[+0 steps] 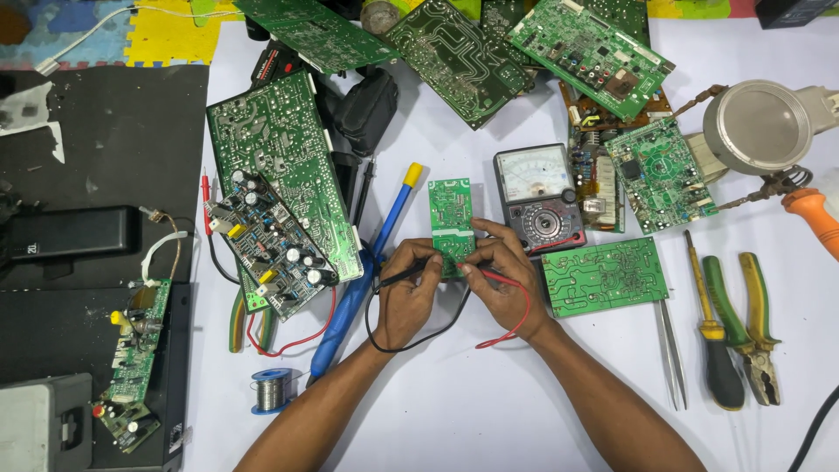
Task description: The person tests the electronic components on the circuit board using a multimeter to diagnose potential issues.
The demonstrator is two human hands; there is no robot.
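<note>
While both forearms reach up from the near edge of the white table (489,411), left hand (406,293) pinching a thin black test probe (404,276), right hand (505,284) pinching a thin red test probe (500,277). Tips meeting on the lower end of a small upright green rectangular circuit board (452,218), lying flat between the hands. Best done, by judgement, with wrists braced on the table, each tip steady on one solder point, eyes then lifted to the grey analogue multimeter (540,197) just beyond the right hand. Exact contact points hidden under fingers; needle reading too small to tell. Farther back, larger green boards overlapping, partly cut off by the frame's top edge.
</note>
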